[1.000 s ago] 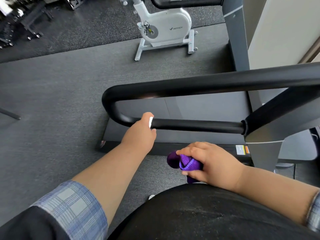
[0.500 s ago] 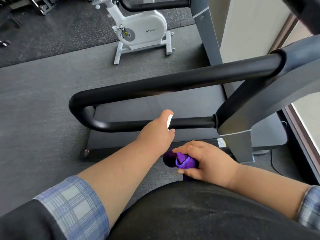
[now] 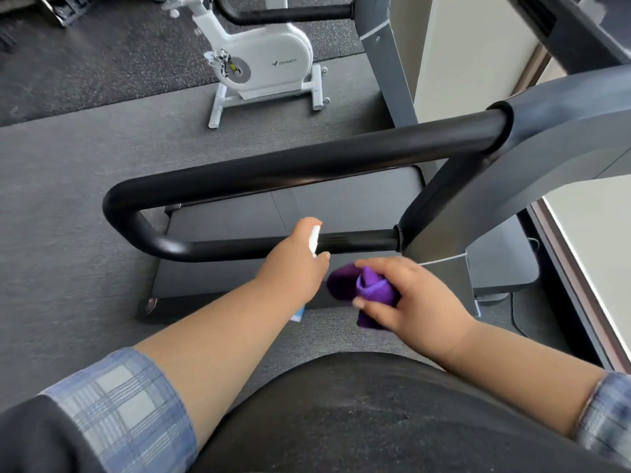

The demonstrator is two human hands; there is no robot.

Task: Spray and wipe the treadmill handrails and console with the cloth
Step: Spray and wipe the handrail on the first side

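Observation:
A black looped handrail (image 3: 307, 162) of the treadmill runs across the middle of the head view, joining a grey upright (image 3: 512, 186) at the right. My left hand (image 3: 293, 268) grips a small white spray bottle (image 3: 314, 238), its nozzle close to the lower bar (image 3: 355, 242) of the handrail; a bit of the bottle's pale blue body shows under the wrist. My right hand (image 3: 413, 302) holds a bunched purple cloth (image 3: 362, 290) just right of the left hand, below the lower bar and not touching it. The console is mostly out of view at the top right.
The treadmill deck (image 3: 341, 206) lies under the handrail on grey gym flooring. A white exercise bike (image 3: 263, 63) stands behind, with a second treadmill's black handrail (image 3: 283, 15) and grey post beyond. A pale wall and window ledge (image 3: 587, 254) run along the right.
My view has swung right and closer, bringing the grey upright into frame. My left hand with the spray bottle has shifted right along the lower bar; my right hand still holds the cloth beside it.

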